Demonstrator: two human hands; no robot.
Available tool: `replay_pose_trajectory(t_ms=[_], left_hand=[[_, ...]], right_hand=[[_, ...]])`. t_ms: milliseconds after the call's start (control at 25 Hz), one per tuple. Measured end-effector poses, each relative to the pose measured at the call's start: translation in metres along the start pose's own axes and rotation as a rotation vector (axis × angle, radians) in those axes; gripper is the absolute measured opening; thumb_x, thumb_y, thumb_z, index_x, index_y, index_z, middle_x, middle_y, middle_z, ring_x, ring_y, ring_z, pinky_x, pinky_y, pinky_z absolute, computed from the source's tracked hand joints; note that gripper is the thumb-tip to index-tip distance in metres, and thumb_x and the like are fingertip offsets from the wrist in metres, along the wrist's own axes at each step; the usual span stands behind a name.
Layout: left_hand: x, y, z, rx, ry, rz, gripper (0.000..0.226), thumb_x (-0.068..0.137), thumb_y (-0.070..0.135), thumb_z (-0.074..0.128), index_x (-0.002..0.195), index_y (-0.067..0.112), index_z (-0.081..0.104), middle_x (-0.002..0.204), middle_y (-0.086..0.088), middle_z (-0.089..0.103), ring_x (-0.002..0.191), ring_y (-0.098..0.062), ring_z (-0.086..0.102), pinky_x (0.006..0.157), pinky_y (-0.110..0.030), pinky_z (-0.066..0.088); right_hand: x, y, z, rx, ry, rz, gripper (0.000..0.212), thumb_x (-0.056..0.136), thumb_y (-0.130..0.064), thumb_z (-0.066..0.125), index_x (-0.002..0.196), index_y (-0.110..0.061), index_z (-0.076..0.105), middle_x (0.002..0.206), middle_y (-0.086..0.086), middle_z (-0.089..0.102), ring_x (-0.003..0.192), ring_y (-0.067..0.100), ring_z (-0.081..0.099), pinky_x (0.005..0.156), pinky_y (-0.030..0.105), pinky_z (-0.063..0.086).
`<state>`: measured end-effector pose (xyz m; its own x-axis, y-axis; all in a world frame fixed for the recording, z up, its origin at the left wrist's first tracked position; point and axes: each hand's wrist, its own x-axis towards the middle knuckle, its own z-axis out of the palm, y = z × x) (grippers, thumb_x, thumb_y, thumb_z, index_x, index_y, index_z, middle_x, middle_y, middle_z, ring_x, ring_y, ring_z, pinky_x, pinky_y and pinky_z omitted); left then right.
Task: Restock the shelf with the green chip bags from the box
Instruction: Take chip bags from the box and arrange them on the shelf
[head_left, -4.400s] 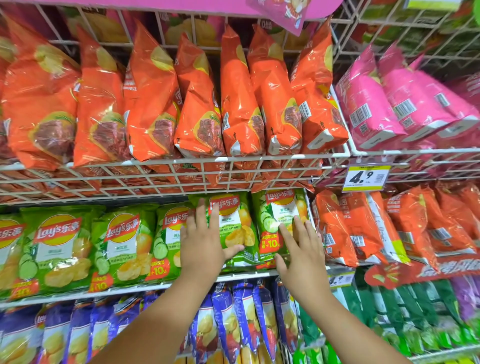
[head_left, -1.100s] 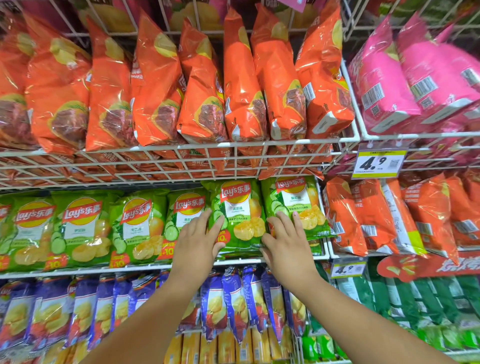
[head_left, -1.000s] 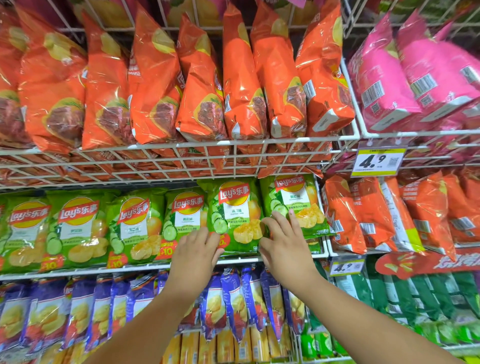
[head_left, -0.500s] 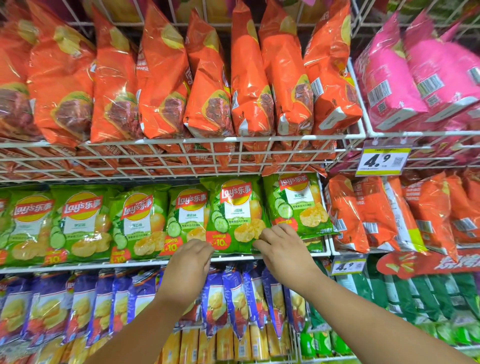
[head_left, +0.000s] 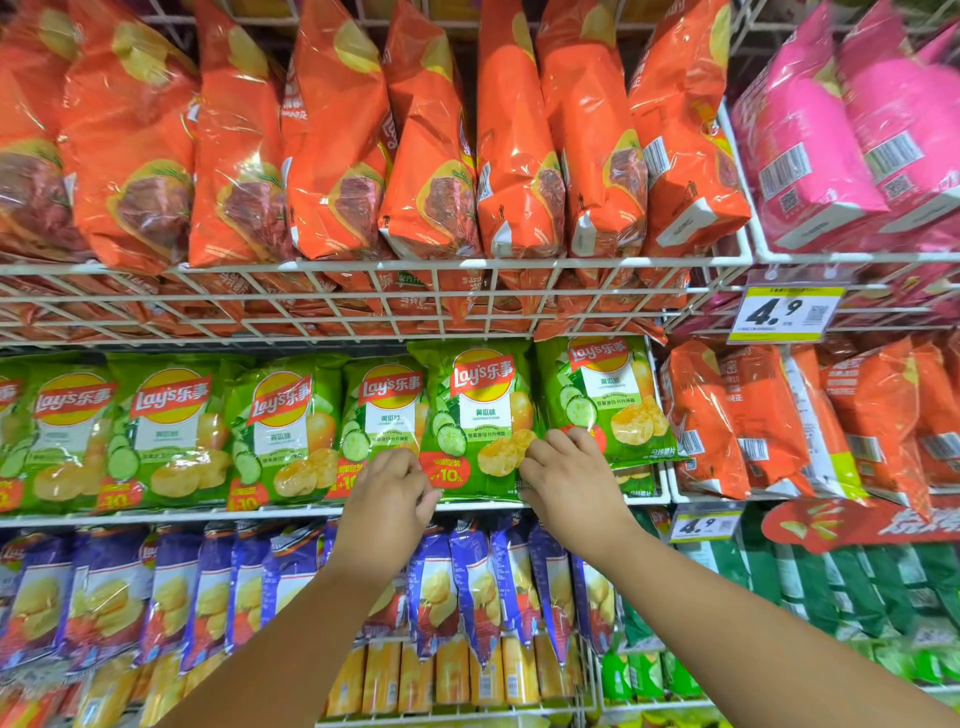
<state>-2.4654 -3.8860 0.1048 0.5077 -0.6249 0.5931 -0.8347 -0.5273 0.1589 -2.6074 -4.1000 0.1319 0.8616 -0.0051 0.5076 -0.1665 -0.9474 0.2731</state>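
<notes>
green chip bags (head_left: 470, 415): upright, fronts facing out, packed side by side in one row
shelf (head_left: 218, 515): white wire, middle tier

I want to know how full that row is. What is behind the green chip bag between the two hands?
The green chip bag fills the front, hiding whatever stands behind it. Under the neighbouring bag, another green bag's edge shows.

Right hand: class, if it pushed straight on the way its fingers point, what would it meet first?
Most likely the front of a green chip bag, the last in the row. The right hand points up and into the shelf, its fingertips already at that bag's lower edge; depth is unclear.
</notes>
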Motion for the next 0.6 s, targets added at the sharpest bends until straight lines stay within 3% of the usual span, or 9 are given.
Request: replay_pose_trajectory(t_ms=[200,320,480,600], left_hand=[[0.016,-0.001,-0.003,0.229,-0.074,0.099,0.024,0.082,0.032,0.08,0.071,0.014,0.069,0.082,-0.001,0.054,0.08,-0.024,0.052,0.077,-0.039,0.045],[0.027,0.008,-0.01,0.307,-0.2,0.037,0.025,0.079,0.038,0.08,0.075,0.016,0.068,0.078,-0.001,0.057,0.079,-0.025,0.055,0.077,-0.039,0.044],[0.029,0.005,-0.014,0.138,-0.296,-0.014,0.027,0.089,0.04,0.071,0.077,0.021,0.055,0.078,0.004,0.053,0.08,-0.021,0.05,0.087,-0.038,0.043],[0.021,-0.008,-0.016,0.053,-0.302,0.029,0.031,0.089,0.044,0.069,0.076,0.021,0.054,0.076,0.005,0.05,0.079,-0.02,0.048,0.084,-0.041,0.043]], right_hand=[[0.009,-0.004,-0.007,-0.085,-0.127,0.064,0.02,0.078,-0.034,0.079,0.081,-0.017,0.07,0.079,0.001,0.054,0.086,0.027,0.048,0.095,0.044,0.036],[0.019,-0.009,-0.012,-0.145,-0.202,0.07,0.024,0.074,-0.035,0.081,0.086,-0.016,0.073,0.083,0.003,0.056,0.09,0.029,0.048,0.099,0.048,0.033],[0.017,-0.006,-0.013,-0.159,-0.235,0.047,0.026,0.071,-0.036,0.084,0.087,-0.018,0.074,0.085,0.003,0.06,0.091,0.029,0.051,0.102,0.049,0.033],[0.012,0.0,-0.016,-0.138,-0.216,0.008,0.019,0.073,-0.033,0.082,0.082,-0.019,0.074,0.08,0.002,0.059,0.087,0.028,0.051,0.102,0.049,0.035]])
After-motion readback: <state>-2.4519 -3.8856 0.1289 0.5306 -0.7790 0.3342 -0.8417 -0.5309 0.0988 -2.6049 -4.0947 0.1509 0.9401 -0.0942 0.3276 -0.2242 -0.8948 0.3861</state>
